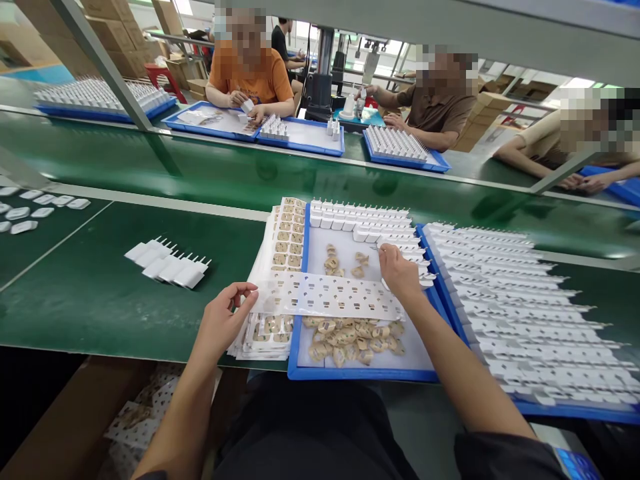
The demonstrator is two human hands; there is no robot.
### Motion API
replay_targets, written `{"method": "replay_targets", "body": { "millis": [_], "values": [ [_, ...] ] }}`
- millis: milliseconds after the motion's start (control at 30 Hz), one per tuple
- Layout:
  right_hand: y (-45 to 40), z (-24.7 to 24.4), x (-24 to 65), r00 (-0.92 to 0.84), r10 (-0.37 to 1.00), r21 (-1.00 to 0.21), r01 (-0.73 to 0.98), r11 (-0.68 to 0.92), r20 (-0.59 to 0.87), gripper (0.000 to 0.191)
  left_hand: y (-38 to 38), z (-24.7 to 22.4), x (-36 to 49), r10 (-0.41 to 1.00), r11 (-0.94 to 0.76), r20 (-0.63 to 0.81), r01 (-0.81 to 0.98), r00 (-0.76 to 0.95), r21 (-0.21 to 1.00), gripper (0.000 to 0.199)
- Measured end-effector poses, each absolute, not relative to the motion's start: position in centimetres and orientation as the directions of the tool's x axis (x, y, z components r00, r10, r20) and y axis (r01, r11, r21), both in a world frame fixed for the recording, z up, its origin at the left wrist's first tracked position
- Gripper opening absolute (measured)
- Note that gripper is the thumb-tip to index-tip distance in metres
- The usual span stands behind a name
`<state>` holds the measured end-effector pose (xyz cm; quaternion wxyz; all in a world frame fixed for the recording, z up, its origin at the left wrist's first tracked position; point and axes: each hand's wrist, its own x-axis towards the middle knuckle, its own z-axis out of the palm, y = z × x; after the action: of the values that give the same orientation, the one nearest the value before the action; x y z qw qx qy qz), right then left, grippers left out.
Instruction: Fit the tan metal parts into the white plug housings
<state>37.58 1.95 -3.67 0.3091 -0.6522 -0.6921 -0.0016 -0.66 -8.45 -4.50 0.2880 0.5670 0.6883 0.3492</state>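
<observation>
Assembly worktop [90, 267] seen from above the person's own hands. The left hand [227, 319] grasps the left end of a whitish translucent strip [325, 295] between thumb and fingers. The strip, patterned with small brownish rectangular marks, lies across a stack of sticker sheets [287, 248] and the middle of a blue tray [363, 374]. The right hand [400, 270] is closed about a thin implement [374, 247], largely hidden and too small to identify; it is raised above the strip's right end, near the pronged white units [363, 223] at the tray's far and right sides. Tan curled pieces [345, 341] are heaped in the near part of the tray, with smaller clusters beyond the strip. The sticker sheets carry rows of tan shapes with small dark marks, too fine to read.

Writing: a blue printed label [575, 460] at the lower right shows pale characters, cut off by the frame and illegible; across the line, a co-worker's orange shirt [274, 75] bears small chest print, likewise unreadable.
</observation>
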Motion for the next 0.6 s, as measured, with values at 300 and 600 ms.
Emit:
{"method": "replay_targets", "body": {
  "millis": [300,600],
  "values": [
    [-2.1,1.1,30.5,0.349,0.936,-0.946,-0.29,0.148,0.039,0.037,-10.1,-2.1,6.9,0.972,-0.231,0.227,0.36,0.054,0.904,0.026],
    [-6.2,0.3,24.5,0.356,0.928,-0.829,-0.548,0.109,-0.113,0.036,-11.5,-2.9,14.4,0.983,-0.099,0.119,-0.142,0.142,0.985,0.044]
  ]
}}
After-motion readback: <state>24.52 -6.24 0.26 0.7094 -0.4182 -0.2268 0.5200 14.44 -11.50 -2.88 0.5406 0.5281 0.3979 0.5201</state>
